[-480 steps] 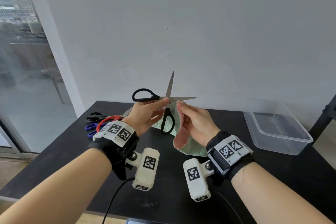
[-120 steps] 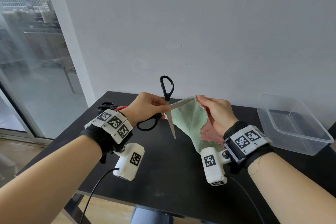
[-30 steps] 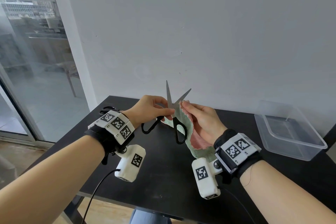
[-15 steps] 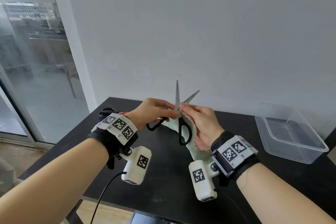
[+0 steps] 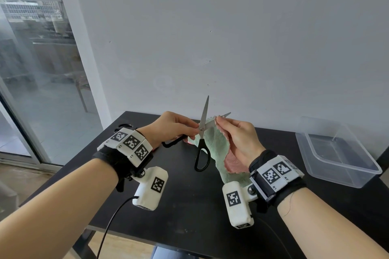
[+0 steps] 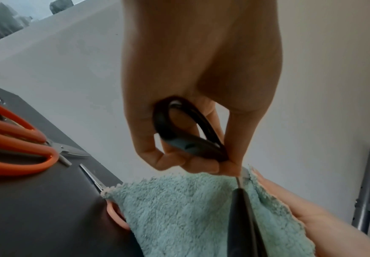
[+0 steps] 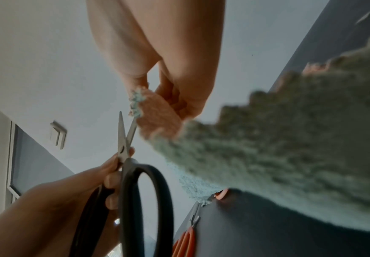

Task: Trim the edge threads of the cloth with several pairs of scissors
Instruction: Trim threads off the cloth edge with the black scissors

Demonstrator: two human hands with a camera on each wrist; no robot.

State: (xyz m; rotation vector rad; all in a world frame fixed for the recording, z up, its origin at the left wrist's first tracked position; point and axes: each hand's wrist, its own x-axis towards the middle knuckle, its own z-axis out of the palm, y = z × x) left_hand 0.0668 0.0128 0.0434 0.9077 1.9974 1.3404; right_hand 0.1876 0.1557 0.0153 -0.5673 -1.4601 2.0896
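My left hand (image 5: pixel 174 127) grips one black loop of the black-handled scissors (image 5: pixel 202 145) near the pivot; the other loop hangs down free. The blades stand apart, one pointing up, the other reaching right under the cloth's top edge. In the left wrist view the fingers curl round the black loop (image 6: pixel 188 133). My right hand (image 5: pixel 235 134) pinches the top edge of the green and pink cloth (image 5: pixel 219 151), which hangs down to the table. In the right wrist view the blades (image 7: pixel 124 133) sit just left of the pinched fluffy edge (image 7: pixel 144 107).
Orange-handled scissors (image 6: pixel 18 147) and other pairs lie at the black table's (image 5: pixel 185 202) back left; black handles (image 5: pixel 124 126) show behind my left wrist. A clear plastic box (image 5: pixel 336 153) stands at the right. A window is at the left, a white wall behind.
Since one second ago the scissors have shifted slightly right and the blades now straddle the cloth's top edge more closely. My right hand has kept pinching the cloth throughout.
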